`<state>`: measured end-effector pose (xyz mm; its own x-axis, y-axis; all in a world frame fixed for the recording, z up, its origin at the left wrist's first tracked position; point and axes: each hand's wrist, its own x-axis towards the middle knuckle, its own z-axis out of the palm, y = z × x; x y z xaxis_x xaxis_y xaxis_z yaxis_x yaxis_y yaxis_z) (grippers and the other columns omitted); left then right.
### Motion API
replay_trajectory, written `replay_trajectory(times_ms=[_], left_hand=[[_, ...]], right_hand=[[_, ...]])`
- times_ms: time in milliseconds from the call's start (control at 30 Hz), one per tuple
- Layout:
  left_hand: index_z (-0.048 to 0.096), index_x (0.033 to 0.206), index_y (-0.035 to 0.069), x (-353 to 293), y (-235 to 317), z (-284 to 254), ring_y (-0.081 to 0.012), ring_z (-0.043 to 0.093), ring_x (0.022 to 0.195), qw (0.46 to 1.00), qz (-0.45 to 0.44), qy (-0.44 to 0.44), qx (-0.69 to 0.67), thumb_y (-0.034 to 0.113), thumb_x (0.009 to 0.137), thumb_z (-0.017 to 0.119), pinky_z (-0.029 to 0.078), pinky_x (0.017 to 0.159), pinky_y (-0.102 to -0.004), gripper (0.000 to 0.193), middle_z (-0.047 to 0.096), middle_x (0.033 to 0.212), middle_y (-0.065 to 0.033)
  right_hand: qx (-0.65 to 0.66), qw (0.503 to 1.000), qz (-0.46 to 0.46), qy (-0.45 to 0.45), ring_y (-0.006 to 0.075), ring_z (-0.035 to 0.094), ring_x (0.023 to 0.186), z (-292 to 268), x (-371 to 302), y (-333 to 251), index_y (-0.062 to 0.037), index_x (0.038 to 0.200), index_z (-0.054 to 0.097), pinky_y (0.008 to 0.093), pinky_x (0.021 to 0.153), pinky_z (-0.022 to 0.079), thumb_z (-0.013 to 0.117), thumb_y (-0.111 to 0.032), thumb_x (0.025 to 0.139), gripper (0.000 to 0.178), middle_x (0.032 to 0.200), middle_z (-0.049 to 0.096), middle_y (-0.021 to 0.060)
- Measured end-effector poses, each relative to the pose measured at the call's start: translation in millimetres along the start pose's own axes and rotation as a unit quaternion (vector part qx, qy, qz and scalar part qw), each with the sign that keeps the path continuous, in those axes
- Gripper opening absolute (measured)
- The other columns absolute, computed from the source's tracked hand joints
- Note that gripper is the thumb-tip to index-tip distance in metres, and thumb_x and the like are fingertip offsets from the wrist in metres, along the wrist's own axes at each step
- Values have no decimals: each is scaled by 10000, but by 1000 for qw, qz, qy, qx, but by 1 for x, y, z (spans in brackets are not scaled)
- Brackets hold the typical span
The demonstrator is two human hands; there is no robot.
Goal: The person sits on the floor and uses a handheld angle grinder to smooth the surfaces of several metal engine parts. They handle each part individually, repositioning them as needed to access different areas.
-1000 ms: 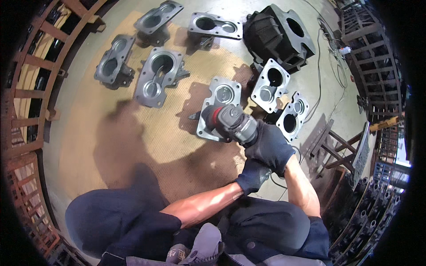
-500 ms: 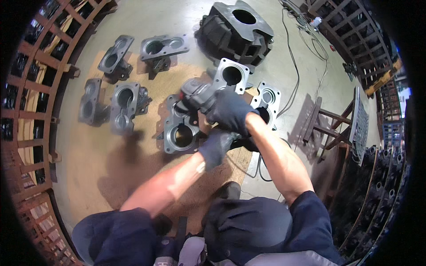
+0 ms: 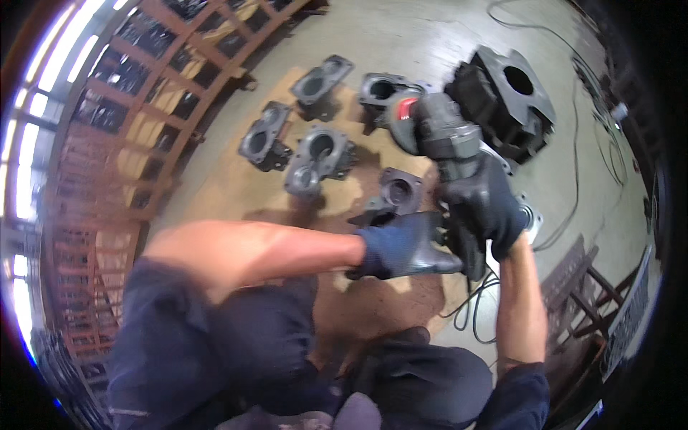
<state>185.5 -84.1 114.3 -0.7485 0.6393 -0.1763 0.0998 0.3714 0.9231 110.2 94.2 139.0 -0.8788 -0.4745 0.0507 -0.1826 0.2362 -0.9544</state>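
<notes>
In my gloved right hand (image 3: 487, 204) is an angle grinder (image 3: 450, 137), lifted above the castings with its disc end pointing up and away. The grinder's dark rear end hangs down beside my gloved left hand (image 3: 401, 247). That hand is open, thumb and fingers apart, at the grinder's rear; whether it touches is unclear. Under the left hand lies a grey metal casting (image 3: 399, 188) with round bores, partly hidden. Behind the grinder another casting (image 3: 381, 87) shows in part. A pale flanged casting (image 3: 530, 215) is mostly covered by my right hand.
Several castings, one of them a two-bore casting (image 3: 319, 147), stand on a brown mat (image 3: 236, 193). A large dark housing (image 3: 494, 107) sits at the far right. Cables (image 3: 573, 179) run along the floor. A metal stand (image 3: 602, 287) is at right, slatted crates (image 3: 154, 93) at left.
The view has swung left, so the castings appear further right. My right hand has raised the grinder, disc end up. My left hand has opened beside the grinder's rear end.
</notes>
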Motion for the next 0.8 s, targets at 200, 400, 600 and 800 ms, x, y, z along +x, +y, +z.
replay_trajectory(times_ms=[200,400,600,800], left_hand=[[554,1301,22,45,-28,52,-153,602,1122,822,84,80,-557,132,994,602,488,985,-303,330,643,1193,-95],[417,1432,-7,77,-92,69,-94,542,1246,699,41,112,-705,153,1060,500,432,1057,-230,414,593,1319,-79],[340,1511,11,31,-104,30,-98,438,1351,683,45,24,-729,166,1088,452,337,1134,-228,465,498,1443,-43],[457,1400,16,18,-130,48,-150,510,1279,779,45,136,-611,106,1035,558,404,1098,-253,390,568,1341,-78]], right_hand=[[-199,973,-91,-76,112,563,780,21,35,-21,-12,911,641,338,697,511,765,-112,682,279,854,657,28],[-215,972,68,-72,196,675,718,55,65,-25,28,966,674,336,715,537,765,-119,653,358,811,722,140],[-233,947,175,-137,210,687,738,111,102,-23,40,965,666,344,744,552,818,-209,649,431,817,724,165],[-321,906,222,-166,274,707,774,140,106,7,34,1059,643,368,761,562,791,-161,622,501,860,725,164]])
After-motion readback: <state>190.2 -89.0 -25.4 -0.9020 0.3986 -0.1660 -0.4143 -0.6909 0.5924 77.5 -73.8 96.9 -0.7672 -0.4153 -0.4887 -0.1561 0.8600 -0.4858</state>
